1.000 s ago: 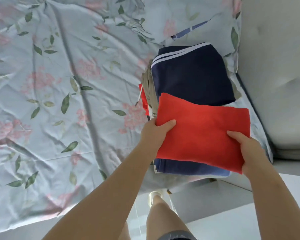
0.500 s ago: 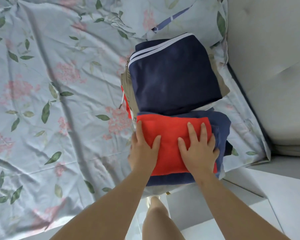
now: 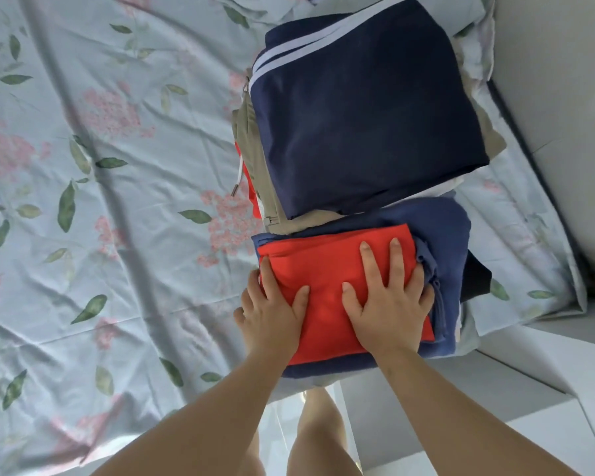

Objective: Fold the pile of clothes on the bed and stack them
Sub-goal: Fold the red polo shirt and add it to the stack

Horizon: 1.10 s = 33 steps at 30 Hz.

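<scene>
Folded red garment lies on top of a folded blue garment at the near edge of the bed. Left hand and right hand press flat on it, fingers straight and spread, gripping nothing. Just behind, a second stack is topped by a navy white-striped garment over a khaki garment.

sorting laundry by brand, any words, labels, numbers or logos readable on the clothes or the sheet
No readable text anywhere in the head view.
navy folded garment: two white stripes only, no lettering.
red folded garment: plain, no label showing.
bedsheet: flower and leaf print, no words.
</scene>
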Each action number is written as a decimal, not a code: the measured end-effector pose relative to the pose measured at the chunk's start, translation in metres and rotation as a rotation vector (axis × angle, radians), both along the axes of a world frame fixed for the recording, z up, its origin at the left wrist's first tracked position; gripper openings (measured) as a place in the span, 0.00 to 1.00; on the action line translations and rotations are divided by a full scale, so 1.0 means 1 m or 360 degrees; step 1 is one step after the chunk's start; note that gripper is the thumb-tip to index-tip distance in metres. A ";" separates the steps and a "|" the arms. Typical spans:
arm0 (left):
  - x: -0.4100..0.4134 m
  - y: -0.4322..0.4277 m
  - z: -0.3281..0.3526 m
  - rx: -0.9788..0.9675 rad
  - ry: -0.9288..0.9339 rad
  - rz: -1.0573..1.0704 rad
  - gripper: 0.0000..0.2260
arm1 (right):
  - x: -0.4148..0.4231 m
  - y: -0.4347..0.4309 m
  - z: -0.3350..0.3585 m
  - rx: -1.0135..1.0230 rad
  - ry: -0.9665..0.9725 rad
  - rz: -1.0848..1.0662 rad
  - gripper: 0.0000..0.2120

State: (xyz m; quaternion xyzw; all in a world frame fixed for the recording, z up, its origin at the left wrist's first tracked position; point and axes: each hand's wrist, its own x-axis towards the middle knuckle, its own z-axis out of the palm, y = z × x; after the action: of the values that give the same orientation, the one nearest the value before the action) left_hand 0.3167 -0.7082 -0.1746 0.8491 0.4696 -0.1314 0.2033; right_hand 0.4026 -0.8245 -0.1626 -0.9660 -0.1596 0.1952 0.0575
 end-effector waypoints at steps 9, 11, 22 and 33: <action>0.040 0.046 0.042 0.0508 -0.0585 -0.1462 0.32 | -0.017 -0.035 0.017 0.0424 -0.0210 -0.0906 0.40; 0.062 0.054 0.048 0.0296 -0.0495 -0.1685 0.36 | -0.023 -0.048 0.016 0.0526 -0.0075 -0.1237 0.45; 0.074 0.033 0.043 0.0335 -0.0477 -0.1591 0.37 | -0.018 -0.072 0.015 0.0874 0.0137 -0.1603 0.50; 0.005 0.018 0.015 -0.0947 -0.0626 0.0777 0.54 | 0.057 -0.070 -0.007 0.0368 0.0569 -0.1023 0.60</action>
State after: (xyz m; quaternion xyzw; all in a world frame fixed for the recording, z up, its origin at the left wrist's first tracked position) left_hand 0.3217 -0.6906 -0.1592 0.6265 0.5505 -0.0448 0.5500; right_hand 0.4593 -0.8949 -0.1696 -0.9046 0.1428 0.3133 0.2512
